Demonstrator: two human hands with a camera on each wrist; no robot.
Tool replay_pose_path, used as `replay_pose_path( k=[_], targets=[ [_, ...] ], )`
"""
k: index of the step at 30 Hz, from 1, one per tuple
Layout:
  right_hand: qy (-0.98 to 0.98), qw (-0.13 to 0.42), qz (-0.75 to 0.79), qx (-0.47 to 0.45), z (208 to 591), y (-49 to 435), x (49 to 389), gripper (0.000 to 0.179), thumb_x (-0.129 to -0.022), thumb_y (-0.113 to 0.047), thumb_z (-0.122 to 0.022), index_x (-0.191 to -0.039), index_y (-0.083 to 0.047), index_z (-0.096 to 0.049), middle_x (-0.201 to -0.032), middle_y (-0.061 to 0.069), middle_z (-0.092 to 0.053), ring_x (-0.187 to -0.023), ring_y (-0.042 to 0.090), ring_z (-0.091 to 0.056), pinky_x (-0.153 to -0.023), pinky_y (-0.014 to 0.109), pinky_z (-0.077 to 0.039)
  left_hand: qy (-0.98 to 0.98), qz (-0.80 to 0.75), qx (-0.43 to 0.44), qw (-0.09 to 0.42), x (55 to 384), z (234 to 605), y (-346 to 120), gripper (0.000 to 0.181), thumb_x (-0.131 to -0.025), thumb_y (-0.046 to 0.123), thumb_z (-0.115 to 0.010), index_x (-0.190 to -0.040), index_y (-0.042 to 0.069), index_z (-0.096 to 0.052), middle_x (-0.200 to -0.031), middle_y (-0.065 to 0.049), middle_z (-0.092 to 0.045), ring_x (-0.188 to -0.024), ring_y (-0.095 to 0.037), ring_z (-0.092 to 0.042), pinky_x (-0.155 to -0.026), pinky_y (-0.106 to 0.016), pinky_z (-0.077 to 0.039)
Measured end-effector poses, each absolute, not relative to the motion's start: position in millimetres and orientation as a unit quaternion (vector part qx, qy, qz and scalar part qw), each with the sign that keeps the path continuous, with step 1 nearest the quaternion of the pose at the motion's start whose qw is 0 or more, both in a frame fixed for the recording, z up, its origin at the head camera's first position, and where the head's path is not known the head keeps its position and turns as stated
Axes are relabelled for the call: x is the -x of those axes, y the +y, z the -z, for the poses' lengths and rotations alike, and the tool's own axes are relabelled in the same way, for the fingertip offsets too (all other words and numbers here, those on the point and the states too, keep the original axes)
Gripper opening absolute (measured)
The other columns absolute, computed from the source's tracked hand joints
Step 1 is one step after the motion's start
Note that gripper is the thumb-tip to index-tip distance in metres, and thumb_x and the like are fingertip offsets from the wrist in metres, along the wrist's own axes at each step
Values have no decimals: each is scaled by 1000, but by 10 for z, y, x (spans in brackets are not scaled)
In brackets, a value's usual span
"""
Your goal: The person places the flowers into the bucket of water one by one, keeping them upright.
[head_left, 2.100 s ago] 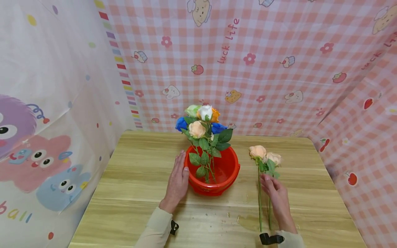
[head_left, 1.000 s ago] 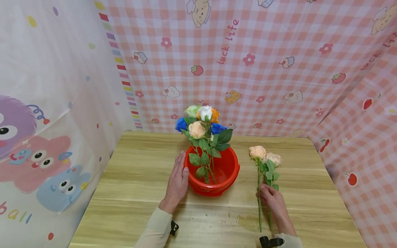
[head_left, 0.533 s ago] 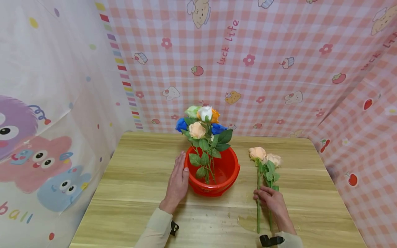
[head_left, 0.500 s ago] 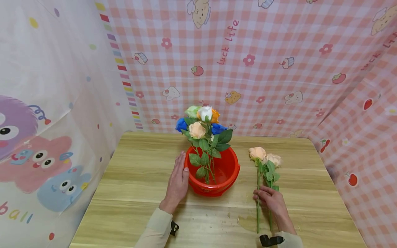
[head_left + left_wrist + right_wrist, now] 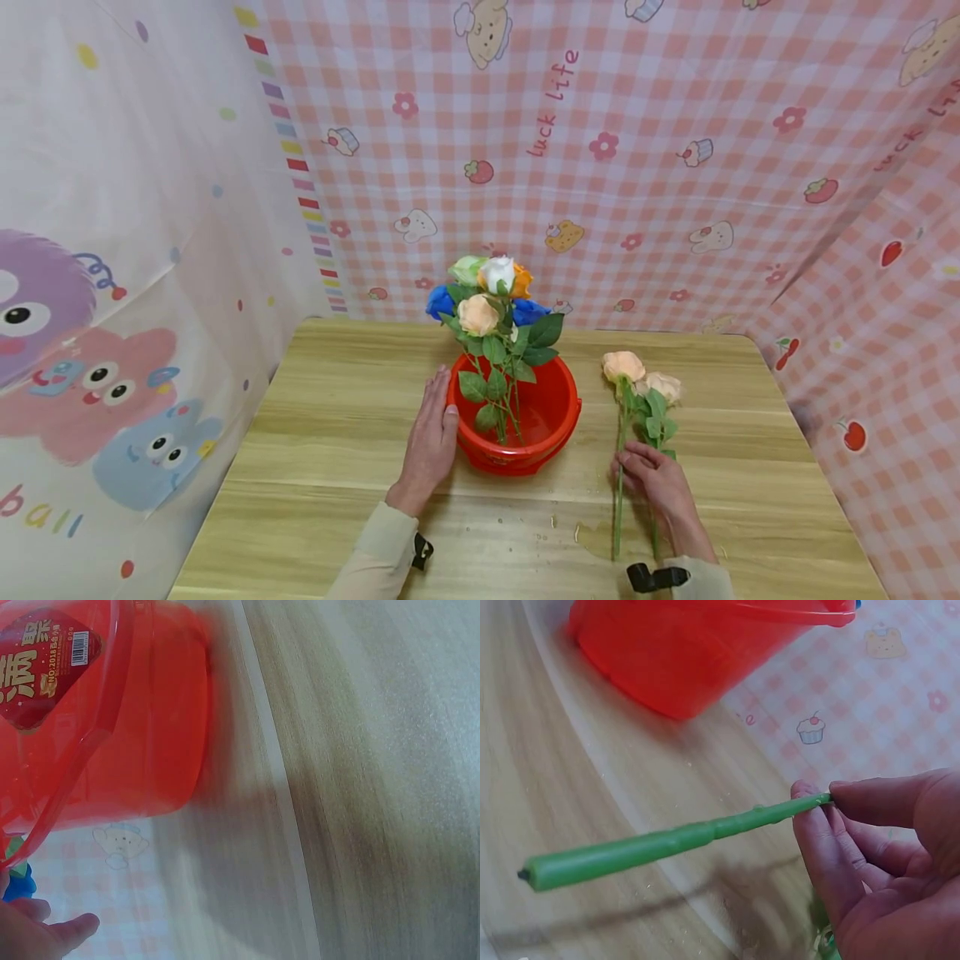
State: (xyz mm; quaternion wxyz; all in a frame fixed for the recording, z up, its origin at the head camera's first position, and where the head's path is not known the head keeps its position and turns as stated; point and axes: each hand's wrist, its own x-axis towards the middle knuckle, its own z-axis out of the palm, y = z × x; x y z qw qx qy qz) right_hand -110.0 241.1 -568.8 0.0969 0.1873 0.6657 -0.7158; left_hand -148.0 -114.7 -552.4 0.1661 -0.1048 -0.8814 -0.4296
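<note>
A red bucket [image 5: 555,425] stands mid-table, holding several artificial roses: blue, white, orange, pale green and one peach rose [image 5: 477,315]. Against the bucket's left side rests my left hand [image 5: 429,442], its fingers straight. To the right, my right hand [image 5: 662,483] pinches the green stem of a peach rose [image 5: 622,367] between thumb and fingers. The lower stem [image 5: 645,855] sticks out toward the right wrist camera, with its shadow on the table below. A second peach rose [image 5: 663,387] lies just right of it, its stem partly hidden by the right hand.
Water drops and a small puddle [image 5: 594,537] wet the wooden table [image 5: 315,467] in front of the bucket. Pink checked cloth [image 5: 660,100] hangs behind and on the right, and a white cartoon-printed cloth [image 5: 180,150] on the left. The bucket's handle [image 5: 75,761] hangs at its side.
My right hand has moved down from near the leaves to the mid-stem of the left peach rose and now pinches it. That stem's lower end has shifted slightly left. The left hand stays put.
</note>
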Motion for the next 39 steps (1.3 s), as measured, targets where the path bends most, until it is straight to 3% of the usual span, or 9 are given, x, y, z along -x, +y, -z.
replay_pose_path(
  k=[15,27,39],
  targets=[
    [659,78,731,-160,5421,2376,1109,50,-104,1,-55,-149,15,-37,-97,-6,-69,-93,9,-72,-84,21,-60,-881,429,106,170,1475,5513,-1142,55,-111,21,-36,-163,4,-29,-168,-12,-30,-155,-32,-25,-126,-47,-23],
    [647,54,745,-151,5237,2362,1118,41,-105,2,-53,-143,11,-42,-98,-8,-68,-95,7,-71,-98,31,-58,-882,430,101,166,1469,5504,-1138,56,-110,20,-36,-163,4,-30,-168,-12,-30,-155,-32,-25,-126,-47,-23],
    [650,30,743,-156,5039,2324,1132,43,-102,-4,-62,-142,5,-49,-105,-9,-64,-96,3,-63,-89,21,-57,-880,431,102,170,1475,5521,-1135,55,-110,21,-36,-162,3,-30,-168,-11,-30,-155,-32,-25,-126,-48,-24]
  ],
)
